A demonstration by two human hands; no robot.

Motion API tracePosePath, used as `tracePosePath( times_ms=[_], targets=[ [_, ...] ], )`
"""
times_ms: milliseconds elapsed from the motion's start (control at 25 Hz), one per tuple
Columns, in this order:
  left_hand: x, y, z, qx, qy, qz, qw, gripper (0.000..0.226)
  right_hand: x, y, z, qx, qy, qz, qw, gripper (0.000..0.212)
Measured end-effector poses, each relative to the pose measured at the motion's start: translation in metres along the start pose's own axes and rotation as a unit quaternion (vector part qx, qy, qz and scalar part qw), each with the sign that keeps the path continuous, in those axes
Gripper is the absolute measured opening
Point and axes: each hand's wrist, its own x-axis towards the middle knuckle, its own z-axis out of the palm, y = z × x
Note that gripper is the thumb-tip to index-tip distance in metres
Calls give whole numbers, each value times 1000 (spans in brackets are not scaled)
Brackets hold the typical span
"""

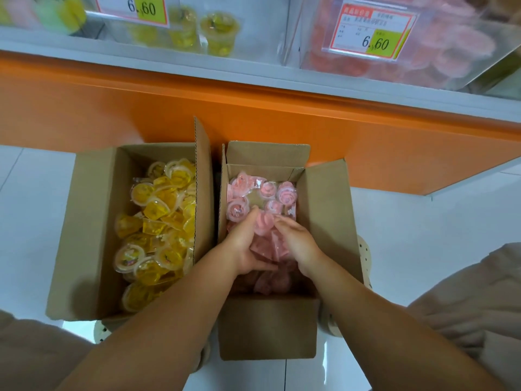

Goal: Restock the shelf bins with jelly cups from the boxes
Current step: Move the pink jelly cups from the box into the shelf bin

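Two open cardboard boxes stand on the floor. The left box (93,221) holds several yellow jelly cups (158,221). The right box (327,221) holds several pink jelly cups (267,190). Both my hands are inside the right box. My left hand (248,244) and my right hand (298,244) cup a bunch of pink jelly cups (263,225) between them, fingers curled around the pile. Above, a clear shelf bin (408,69) holds pink cups, and another clear bin (253,29) holds a few yellow cups (220,32).
An orange shelf base (253,114) runs behind the boxes. Price tags (372,32) hang on the bin fronts. White tiled floor (423,227) surrounds the boxes. My knees in beige fabric (479,300) are at the lower corners.
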Motion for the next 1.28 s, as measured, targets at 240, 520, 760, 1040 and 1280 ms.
tracePosePath(
  times_ms=[240,520,760,1040,1280],
  targets=[
    [-46,17,7,-73,-51,39,995,53,-24,-45,-10,21,-27,-85,996,18],
    [-118,53,36,-162,-127,97,974,48,-62,-140,-25,-20,9,-135,991,24],
    [-185,87,72,-172,-174,156,957,39,-130,-225,-32,-92,24,-225,970,18],
    [-228,118,93,-128,-194,189,954,46,-167,-260,-40,-72,73,-319,942,19],
    [-223,128,92,-198,-245,177,932,50,-167,-273,-48,47,-24,-293,955,28]
  ],
)
